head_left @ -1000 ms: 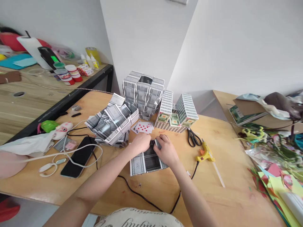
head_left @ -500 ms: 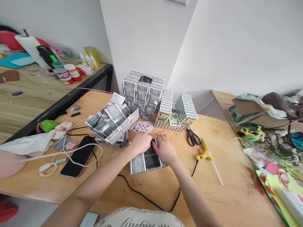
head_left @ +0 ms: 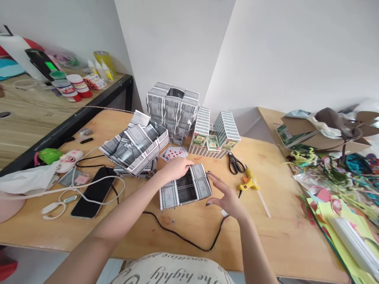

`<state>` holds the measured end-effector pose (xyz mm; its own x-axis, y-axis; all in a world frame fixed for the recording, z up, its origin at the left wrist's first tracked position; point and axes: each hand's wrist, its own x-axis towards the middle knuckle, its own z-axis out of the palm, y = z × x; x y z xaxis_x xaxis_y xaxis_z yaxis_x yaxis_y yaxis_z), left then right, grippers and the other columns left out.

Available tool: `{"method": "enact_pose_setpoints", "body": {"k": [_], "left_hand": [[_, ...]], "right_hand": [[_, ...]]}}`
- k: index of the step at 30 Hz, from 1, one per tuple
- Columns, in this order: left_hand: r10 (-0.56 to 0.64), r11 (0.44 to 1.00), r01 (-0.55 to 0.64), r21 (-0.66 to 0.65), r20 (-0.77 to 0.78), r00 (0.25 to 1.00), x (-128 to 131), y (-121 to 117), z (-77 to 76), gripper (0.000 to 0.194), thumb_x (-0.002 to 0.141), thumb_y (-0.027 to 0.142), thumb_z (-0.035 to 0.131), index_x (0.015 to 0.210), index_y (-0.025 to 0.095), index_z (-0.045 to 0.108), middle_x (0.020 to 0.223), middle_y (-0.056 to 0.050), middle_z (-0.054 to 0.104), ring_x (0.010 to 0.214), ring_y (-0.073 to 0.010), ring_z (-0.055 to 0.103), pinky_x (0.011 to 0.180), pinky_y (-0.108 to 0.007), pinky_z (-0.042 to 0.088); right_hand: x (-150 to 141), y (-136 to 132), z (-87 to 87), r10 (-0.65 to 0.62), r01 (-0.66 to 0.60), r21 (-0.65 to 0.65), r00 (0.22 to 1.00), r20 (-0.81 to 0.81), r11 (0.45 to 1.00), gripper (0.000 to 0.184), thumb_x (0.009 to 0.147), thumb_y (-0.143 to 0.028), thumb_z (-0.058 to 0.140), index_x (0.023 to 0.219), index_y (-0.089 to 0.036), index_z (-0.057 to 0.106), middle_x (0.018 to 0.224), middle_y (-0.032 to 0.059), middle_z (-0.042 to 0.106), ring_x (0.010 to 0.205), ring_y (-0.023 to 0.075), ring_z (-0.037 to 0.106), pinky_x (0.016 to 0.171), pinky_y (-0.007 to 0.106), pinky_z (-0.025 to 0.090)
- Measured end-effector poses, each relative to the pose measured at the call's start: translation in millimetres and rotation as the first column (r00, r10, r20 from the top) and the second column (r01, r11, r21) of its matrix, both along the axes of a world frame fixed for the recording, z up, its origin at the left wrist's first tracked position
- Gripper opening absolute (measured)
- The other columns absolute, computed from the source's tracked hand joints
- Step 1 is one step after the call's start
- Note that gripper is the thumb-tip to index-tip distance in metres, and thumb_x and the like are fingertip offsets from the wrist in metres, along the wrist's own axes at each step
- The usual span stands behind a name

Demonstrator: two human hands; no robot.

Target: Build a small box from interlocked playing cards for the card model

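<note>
On the table in front of me lies a box built of grey-patterned playing cards [head_left: 169, 196], with a dark opening along its middle. My left hand [head_left: 176, 168] grips its far edge, the fingertips partly hidden inside the opening. Just right of the box, my right hand [head_left: 225, 197] is open, fingers and thumb spread, with a fingertip close to the box's right corner; I cannot tell if it touches. Beyond my left hand are loose face-up playing cards [head_left: 174, 152]. A card tray heaped with folded cards [head_left: 134, 144] stands to the left.
Behind stands a tall card structure [head_left: 171, 106], with green-and-white card boxes [head_left: 226, 128] beside it. Black-handled scissors [head_left: 235, 163] and a yellow glue gun [head_left: 249, 181] lie right. A phone [head_left: 94, 193] and white cable lie left; a black cord [head_left: 183, 238] crosses the front.
My right hand has come off the top of the card box and moved right, spreading open. My left hand still holds the far edge. The whole view has shifted slightly.
</note>
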<state>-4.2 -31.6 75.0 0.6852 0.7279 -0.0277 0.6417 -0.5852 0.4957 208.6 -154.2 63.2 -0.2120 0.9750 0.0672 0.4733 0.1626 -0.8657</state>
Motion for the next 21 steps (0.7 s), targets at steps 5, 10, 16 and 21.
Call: {"method": "enact_pose_setpoints", "body": {"k": [5, 10, 16, 21], "left_hand": [[0.061, 0.998, -0.060, 0.028, -0.045, 0.997, 7.5, -4.4, 1.7, 0.036, 0.081, 0.016, 0.040, 0.108, 0.025, 0.063, 0.099, -0.005, 0.068, 0.094, -0.0197, 0.062, 0.084, -0.031, 0.044], [0.021, 0.999, -0.019, 0.051, -0.027, 0.999, -0.7, -12.1, 12.9, 0.040, 0.080, 0.016, 0.042, 0.118, 0.025, 0.055, 0.114, -0.004, 0.062, 0.103, -0.0203, 0.057, 0.091, -0.034, 0.042], [0.234, 0.968, -0.247, 0.040, 0.198, 0.952, -38.7, -48.1, 11.4, 0.039, 0.087, 0.022, 0.032, 0.124, 0.025, 0.046, 0.132, -0.001, 0.046, 0.123, -0.0165, 0.040, 0.103, -0.034, 0.033], [0.595, 0.773, -0.634, -0.005, 0.350, 0.723, -39.4, -89.2, -18.8, 0.072, 0.081, 0.033, 0.048, 0.140, 0.015, 0.010, 0.144, -0.016, 0.020, 0.133, -0.0284, 0.019, 0.106, -0.049, 0.027]], "right_hand": [[-7.5, -7.3, -9.5, -0.034, 0.032, 0.018, 0.994, 0.101, 0.999, 0.055, 0.076, -0.036, 0.061, 0.128, -0.027, 0.046, 0.138, 0.0052, 0.039, 0.126, 0.0244, 0.036, 0.104, 0.041, 0.032], [-6.4, -7.9, -18.5, -0.107, 0.106, -0.037, 0.993, -0.043, 0.994, 0.070, 0.072, -0.040, 0.065, 0.134, -0.022, 0.036, 0.136, 0.0086, 0.041, 0.125, 0.0255, 0.038, 0.103, 0.044, 0.033], [-40.6, -5.6, -18.3, -0.336, 0.337, -0.044, 0.941, 0.036, 0.941, 0.079, 0.071, -0.041, 0.063, 0.137, -0.016, 0.028, 0.136, 0.0132, 0.040, 0.125, 0.0269, 0.038, 0.102, 0.044, 0.033], [-72.1, -1.1, -12.1, -0.430, 0.442, -0.048, 0.888, 0.161, 0.896, 0.069, 0.073, -0.039, 0.057, 0.132, -0.013, 0.033, 0.120, 0.0148, 0.056, 0.107, 0.0271, 0.055, 0.088, 0.040, 0.047]]}}
